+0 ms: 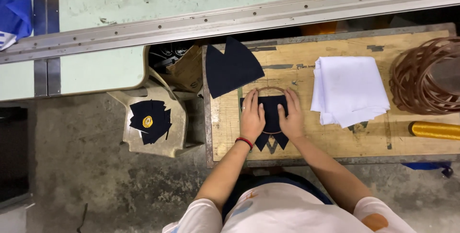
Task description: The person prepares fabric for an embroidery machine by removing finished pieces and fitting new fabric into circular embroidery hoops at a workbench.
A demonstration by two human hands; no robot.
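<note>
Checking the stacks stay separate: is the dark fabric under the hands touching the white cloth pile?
Apart. The head view shows bare wooden table between the dark fabric piece and the white cloth pile, beyond the right hand.

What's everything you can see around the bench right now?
dark fabric piece: one, navy, under both hands
thin ring: one, brown, around that piece
dark cut pieces: small stack, navy, table's back left
white cloth stack: one, table middle right
pile of rings: brown, table's right end
thread spool: one, gold, right edge
stool: one, beige, holding badge pieces, left of the table
left hand: flat on fabric, red wristband
right hand: flat on fabric
</note>
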